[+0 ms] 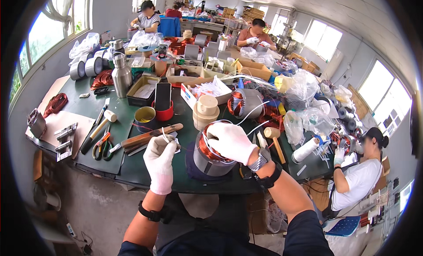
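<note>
In front of me a motor stator (215, 164), a grey metal ring with copper windings (206, 146), stands upright on the green table. My right hand (231, 141), in a white glove, lies over its top with fingers curled and pressed together at the winding; whatever is in those fingertips is hidden. White cord or tubing loops around the top of the windings. To the left of the stator, my gloved left hand (159, 162) is raised, thumb and fingers pinching a thin white cord (165, 133), whose short end sticks up.
Behind my left hand lie a wooden strip (152, 138) and pliers (105, 149). A mallet (275, 143) and thread spool (305, 150) are at right. Another stator (247, 102), a steel bottle (121, 75) and boxes crowd behind. Several co-workers sit around, one (359, 174) close at right.
</note>
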`<state>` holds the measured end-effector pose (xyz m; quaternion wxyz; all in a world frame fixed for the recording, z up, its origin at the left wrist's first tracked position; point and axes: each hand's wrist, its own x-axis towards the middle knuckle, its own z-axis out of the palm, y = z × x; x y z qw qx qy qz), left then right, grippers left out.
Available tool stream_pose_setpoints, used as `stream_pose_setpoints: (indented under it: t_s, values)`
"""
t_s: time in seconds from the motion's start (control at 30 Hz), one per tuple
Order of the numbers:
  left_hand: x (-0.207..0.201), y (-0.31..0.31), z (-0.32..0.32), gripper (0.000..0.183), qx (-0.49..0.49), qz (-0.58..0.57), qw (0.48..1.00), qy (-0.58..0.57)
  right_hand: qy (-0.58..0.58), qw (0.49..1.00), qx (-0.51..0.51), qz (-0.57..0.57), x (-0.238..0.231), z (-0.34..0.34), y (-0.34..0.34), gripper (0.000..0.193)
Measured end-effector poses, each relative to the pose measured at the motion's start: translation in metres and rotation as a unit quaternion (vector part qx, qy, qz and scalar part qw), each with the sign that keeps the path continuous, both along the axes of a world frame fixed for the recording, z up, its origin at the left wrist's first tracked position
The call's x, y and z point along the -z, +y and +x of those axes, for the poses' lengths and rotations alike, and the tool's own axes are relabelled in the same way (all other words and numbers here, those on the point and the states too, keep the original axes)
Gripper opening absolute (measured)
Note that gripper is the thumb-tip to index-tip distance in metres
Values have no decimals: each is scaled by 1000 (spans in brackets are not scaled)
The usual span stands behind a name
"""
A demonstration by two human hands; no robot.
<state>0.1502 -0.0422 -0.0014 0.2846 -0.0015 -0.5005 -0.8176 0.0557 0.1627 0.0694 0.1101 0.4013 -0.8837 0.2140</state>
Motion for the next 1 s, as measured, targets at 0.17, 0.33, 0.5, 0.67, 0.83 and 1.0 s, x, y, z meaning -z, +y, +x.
stream_pose_setpoints:
  t_s: [0.17, 0.33, 0.5, 0.67, 0.83, 1.0]
  values:
    - [-1, 15, 4, 12, 59, 26, 998, -26, 73, 988, 90, 99, 3, 5, 1, 17]
    - [-16, -10, 4, 6, 7, 3, 999, 40, 59, 995, 73, 45, 7, 3, -1, 18]
    - [-25, -16, 6, 6, -2, 13, 999, 43, 120, 988, 35, 91, 3, -1, -3, 18]
    - [-25, -13, 13, 6, 30, 26, 997, 66, 185, 970, 97, 126, 2, 4, 1, 15]
    - [-22, -25, 19, 5, 2, 11, 999, 41, 197, 969, 132, -75, 6, 9, -4, 19]
    - [-14, -34, 25, 9, 2, 18, 1000, 19, 265, 930, 149, -205, -45, 5, 4, 25]
